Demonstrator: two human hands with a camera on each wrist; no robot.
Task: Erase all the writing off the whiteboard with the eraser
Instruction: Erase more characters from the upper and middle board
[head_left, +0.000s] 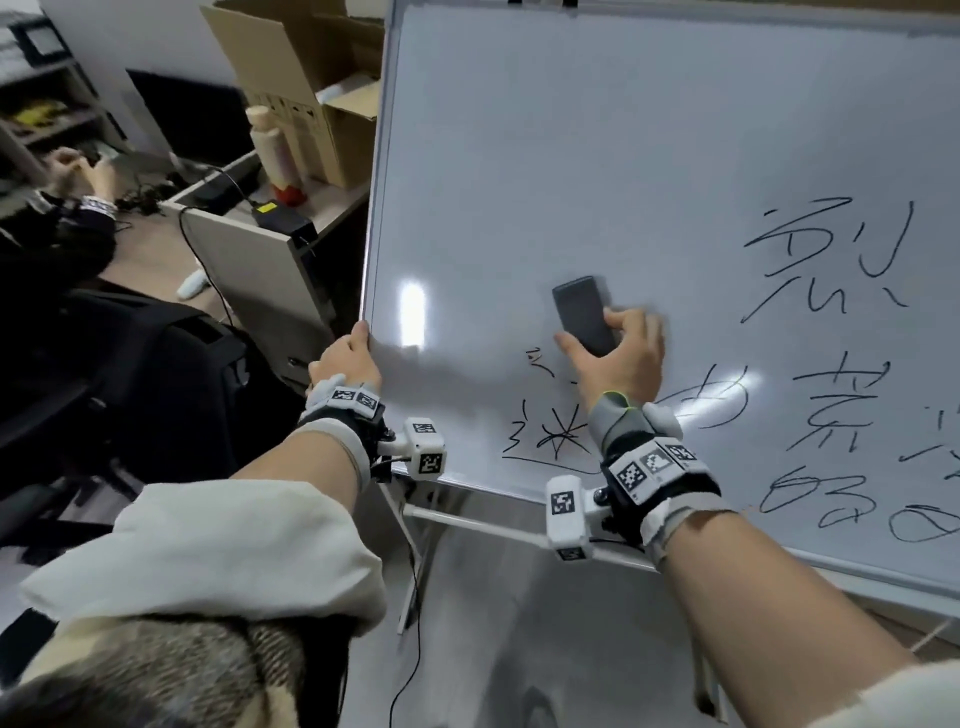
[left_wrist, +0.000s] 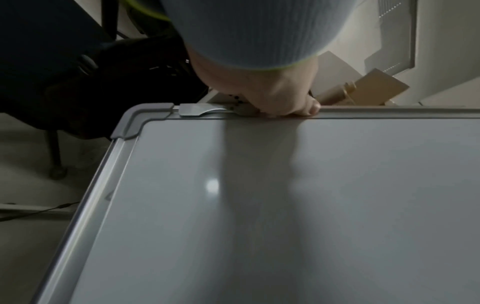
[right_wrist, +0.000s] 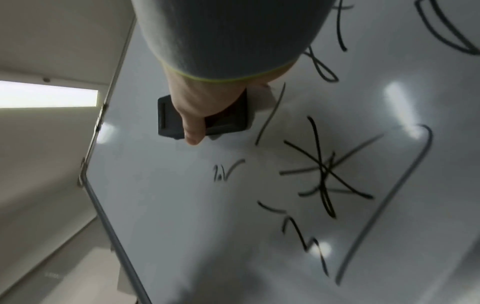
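A large whiteboard (head_left: 597, 156) on a stand fills the right of the head view; its upper left is wiped bare. Black writing (head_left: 831, 338) covers its right side, and a smaller scribble (head_left: 556, 436) sits low in the middle. My right hand (head_left: 618, 353) grips a dark grey eraser (head_left: 582, 312) flat against the board just above that scribble. The right wrist view shows the eraser (right_wrist: 168, 119) under my fingers, with the scribble (right_wrist: 324, 170) below it. My left hand (head_left: 345, 358) grips the board's left frame edge (left_wrist: 389, 112), fingers curled behind it.
Left of the board stand a desk partition (head_left: 249, 249), cardboard boxes (head_left: 311, 78), a bottle (head_left: 272, 150) and a black chair (head_left: 130, 374). Another person's hands (head_left: 78, 171) work at the far left desk. A cable (head_left: 410, 623) hangs below the board's stand.
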